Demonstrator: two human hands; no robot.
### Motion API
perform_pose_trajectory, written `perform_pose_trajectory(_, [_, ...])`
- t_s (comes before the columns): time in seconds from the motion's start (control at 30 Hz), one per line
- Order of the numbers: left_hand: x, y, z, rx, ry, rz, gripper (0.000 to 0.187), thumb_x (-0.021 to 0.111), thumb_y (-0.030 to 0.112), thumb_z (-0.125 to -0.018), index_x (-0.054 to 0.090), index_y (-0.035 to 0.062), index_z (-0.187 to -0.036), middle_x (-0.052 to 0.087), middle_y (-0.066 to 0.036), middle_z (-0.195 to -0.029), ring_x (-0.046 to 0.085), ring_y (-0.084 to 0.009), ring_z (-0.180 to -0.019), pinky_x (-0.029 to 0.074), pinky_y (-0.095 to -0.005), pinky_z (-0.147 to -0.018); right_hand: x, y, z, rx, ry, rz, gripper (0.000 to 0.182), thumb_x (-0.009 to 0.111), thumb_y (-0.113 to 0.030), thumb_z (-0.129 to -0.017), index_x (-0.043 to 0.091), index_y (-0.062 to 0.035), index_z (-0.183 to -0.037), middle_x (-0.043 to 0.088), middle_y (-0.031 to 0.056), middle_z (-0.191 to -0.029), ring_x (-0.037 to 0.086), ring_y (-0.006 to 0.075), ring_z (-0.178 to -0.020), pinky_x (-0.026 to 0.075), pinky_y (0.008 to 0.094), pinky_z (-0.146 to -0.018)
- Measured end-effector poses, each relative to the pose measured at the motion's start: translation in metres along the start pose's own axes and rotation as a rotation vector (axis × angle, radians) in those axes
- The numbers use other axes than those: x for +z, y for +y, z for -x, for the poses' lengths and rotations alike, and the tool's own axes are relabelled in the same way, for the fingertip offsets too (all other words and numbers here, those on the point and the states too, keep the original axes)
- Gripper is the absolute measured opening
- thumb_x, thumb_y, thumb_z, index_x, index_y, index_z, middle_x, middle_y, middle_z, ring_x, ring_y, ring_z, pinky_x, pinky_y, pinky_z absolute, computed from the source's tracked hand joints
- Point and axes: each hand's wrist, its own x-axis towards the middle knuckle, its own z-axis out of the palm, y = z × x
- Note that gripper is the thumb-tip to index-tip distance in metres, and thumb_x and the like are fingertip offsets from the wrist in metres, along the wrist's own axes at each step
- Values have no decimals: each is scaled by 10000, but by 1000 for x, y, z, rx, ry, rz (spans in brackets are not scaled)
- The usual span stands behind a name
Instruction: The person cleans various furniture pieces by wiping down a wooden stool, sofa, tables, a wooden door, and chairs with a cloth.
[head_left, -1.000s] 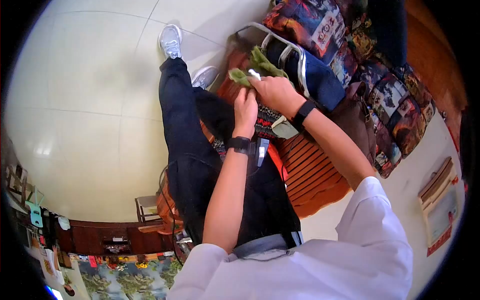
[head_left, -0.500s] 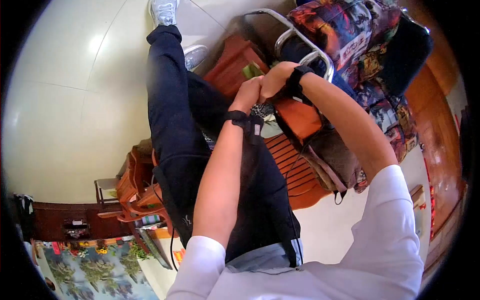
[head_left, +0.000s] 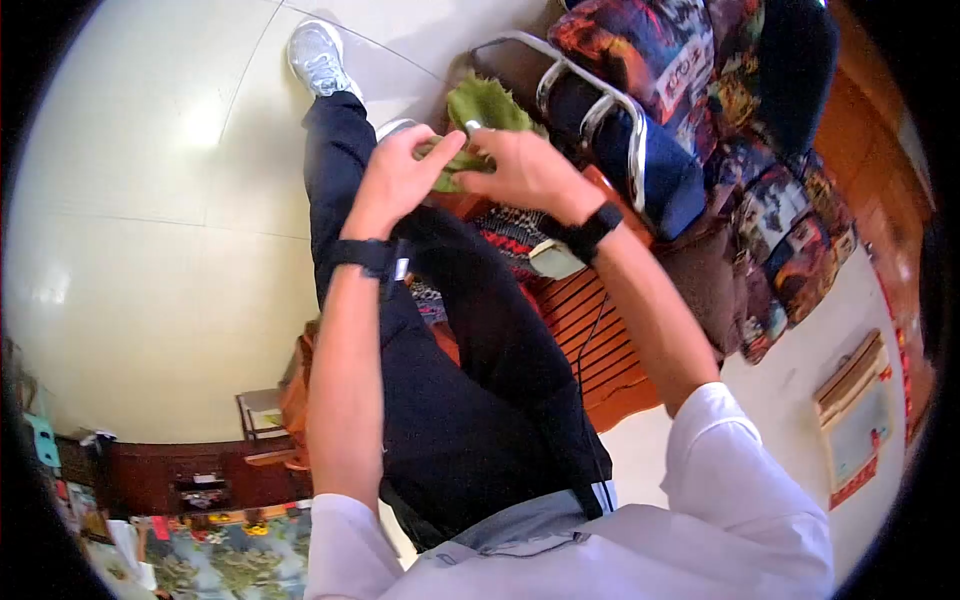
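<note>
A crumpled green cloth [head_left: 488, 100] with a frayed-looking edge is held out in front of my legs. My left hand [head_left: 398, 178] pinches it from the left, thumb along the top of a fold. From the right, my right hand [head_left: 530, 172] grips the same cloth, with fingers and thumb bent around it. The two hands are close together but apart, and part of the cloth shows between them. Each wrist wears a black strap. The fingertips are partly hidden by the cloth.
Below my hands is a slatted reddish wooden seat [head_left: 592, 345] with patterned fabric [head_left: 505, 235] on it. A chrome-framed chair [head_left: 640, 150] with colourful patterned cloth stands right. A brown bag [head_left: 705, 290] lies beside it. Pale floor tiles [head_left: 150, 150] spread left.
My hands have moved left and slightly apart from where they met by the wooden seat. The green cloth, barely visible before, now shows raised between them.
</note>
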Motion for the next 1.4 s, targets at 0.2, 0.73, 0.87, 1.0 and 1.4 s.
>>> perform_pose_trajectory(0.2, [-40,112,42,-188,-363,60,230,778,187,-887,634,7,-883,640,14,-752,572,-47,-726,469,-231,-639,34,-43,60,-55,168,-524,403,728,-335,-881,640,-29,-1127,686,233,-1014,664,401,-946,529,446,-820])
perform_pose_trajectory(0.73, [181,148,-22,256,182,-110,162,667,154,-925,713,30,-1018,610,-140,-1015,639,-330,-940,500,-401,-829,-15,14,145,447,928,-128,326,697,-94,-873,660,-88,-1197,593,173,-998,640,401,-790,536,447,-672])
perform_pose_trajectory(0.87, [168,149,-17,215,174,-104,171,613,78,-951,682,-13,-1078,553,-176,-1003,591,-362,-903,486,-424,-803,-32,6,131,488,811,-91,268,641,-68,-881,663,-61,-1148,583,189,-983,642,408,-822,537,467,-688])
perform_pose_trajectory(1.0, [157,154,-13,-114,50,-179,379,568,149,-976,612,-34,-1305,538,-182,-997,546,-339,-983,438,-414,-918,-82,10,112,466,686,-105,249,622,-84,-887,672,-62,-1130,594,202,-1009,644,425,-839,539,485,-711])
perform_pose_trajectory(1.4, [191,82,-111,-80,342,225,148,617,57,-826,683,-50,-749,676,-233,-725,657,-362,-627,458,-408,-557,-135,81,18,234,186,247,126,583,-100,-881,674,-13,-871,655,215,-892,672,389,-808,547,471,-696])
